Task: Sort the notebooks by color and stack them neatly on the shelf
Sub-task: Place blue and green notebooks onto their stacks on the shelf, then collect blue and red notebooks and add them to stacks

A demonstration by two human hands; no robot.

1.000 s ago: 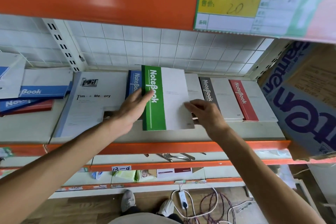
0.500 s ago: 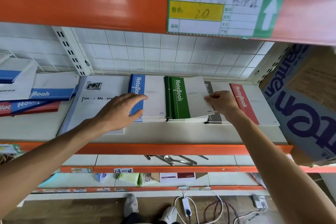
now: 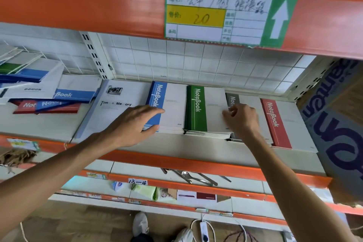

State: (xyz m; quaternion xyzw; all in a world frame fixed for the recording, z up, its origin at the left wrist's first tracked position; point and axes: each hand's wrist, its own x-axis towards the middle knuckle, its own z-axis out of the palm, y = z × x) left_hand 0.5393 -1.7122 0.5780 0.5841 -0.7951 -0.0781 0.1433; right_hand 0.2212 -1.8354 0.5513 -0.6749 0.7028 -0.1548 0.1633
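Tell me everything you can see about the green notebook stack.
The green notebook stack lies flat on the shelf between the blue stack and the grey one. The top cover has a green spine band with white "NoteBook" lettering and a white paper panel. Page edges face the front. The right hand touches its right edge.

Bright, even light with soft shadows; wide-angle bending at the edges, slight motion blur, glare on the upper orange rail.
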